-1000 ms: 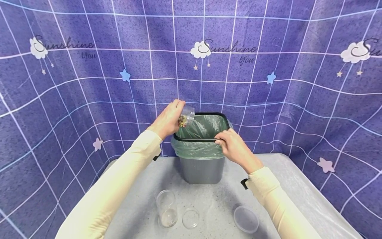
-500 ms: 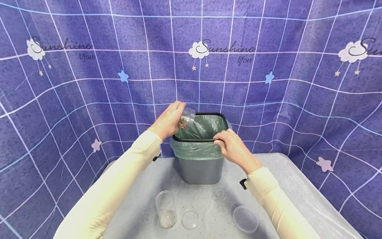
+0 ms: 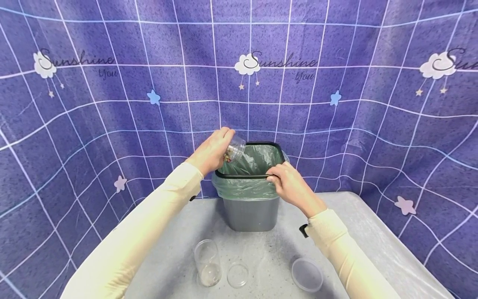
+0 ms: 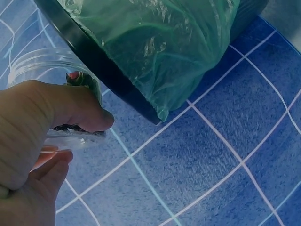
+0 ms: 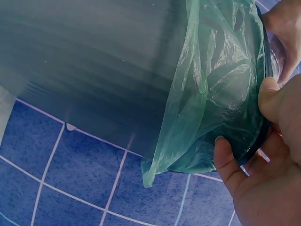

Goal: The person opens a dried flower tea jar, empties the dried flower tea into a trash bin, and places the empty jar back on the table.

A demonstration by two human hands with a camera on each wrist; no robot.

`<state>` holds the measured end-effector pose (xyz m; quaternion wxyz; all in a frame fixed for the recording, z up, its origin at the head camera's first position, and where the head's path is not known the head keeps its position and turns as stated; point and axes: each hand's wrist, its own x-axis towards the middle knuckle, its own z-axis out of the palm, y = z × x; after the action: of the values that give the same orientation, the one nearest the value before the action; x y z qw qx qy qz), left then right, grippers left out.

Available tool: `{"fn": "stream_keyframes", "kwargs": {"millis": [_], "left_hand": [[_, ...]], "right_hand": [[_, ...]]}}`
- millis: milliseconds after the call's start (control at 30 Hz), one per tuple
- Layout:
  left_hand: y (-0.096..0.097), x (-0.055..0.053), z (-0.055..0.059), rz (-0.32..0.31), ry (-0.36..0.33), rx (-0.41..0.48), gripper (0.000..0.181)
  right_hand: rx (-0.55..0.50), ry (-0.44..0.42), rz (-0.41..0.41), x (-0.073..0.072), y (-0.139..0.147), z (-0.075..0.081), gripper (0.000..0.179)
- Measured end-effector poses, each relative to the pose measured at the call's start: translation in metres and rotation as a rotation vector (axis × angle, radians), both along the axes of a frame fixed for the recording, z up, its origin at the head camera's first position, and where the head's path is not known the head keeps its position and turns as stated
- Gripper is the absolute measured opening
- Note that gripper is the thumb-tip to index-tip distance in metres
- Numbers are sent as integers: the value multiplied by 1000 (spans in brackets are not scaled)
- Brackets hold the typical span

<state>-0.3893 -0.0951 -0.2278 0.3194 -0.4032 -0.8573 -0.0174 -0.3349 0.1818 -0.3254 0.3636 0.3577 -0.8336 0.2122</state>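
My left hand (image 3: 213, 151) grips a clear plastic jar (image 3: 236, 149), tilted with its mouth toward the grey trash can (image 3: 252, 214). Small multicoloured pieces lie in the jar's lower side; their kind is too small to make out. In the left wrist view, the thumb (image 4: 89, 110) lies along the jar's wall beside the black rim (image 4: 113, 80). A green trash bag (image 3: 246, 189) lines the can and folds down outside it. My right hand (image 3: 293, 185) pinches the can's black rim at its front right corner, thumb and fingers around it in the right wrist view.
On the grey table (image 3: 168, 249) in front of the can stands another clear jar (image 3: 208, 263). Beside it lies a clear round lid (image 3: 237, 275), and farther right a frosted round lid (image 3: 307, 274). A purple grid-patterned curtain (image 3: 179, 108) hangs right behind the can.
The coloured pieces have shifted slightly inside the tilted jar. Both hands keep their hold on the jar and the rim, and the head view has drifted a little.
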Motion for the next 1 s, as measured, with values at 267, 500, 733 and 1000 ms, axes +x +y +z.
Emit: {"fn": "stream_keyframes", "kwargs": {"millis": [267,500,733,1000], "left_hand": [[5,2,3,-20,29,-40,68],[9,5,6,4,24,-77,66],[12,6,8,12,39,-105,71],[14,6,8,19,45,-135,72]], "right_hand": [[0,7,-6,0,0,0,4],[-7,19,11,1,-1,1,3],[-4,21,6,2,0,2,4],[2,-5,-1,1,1,0,6]]}}
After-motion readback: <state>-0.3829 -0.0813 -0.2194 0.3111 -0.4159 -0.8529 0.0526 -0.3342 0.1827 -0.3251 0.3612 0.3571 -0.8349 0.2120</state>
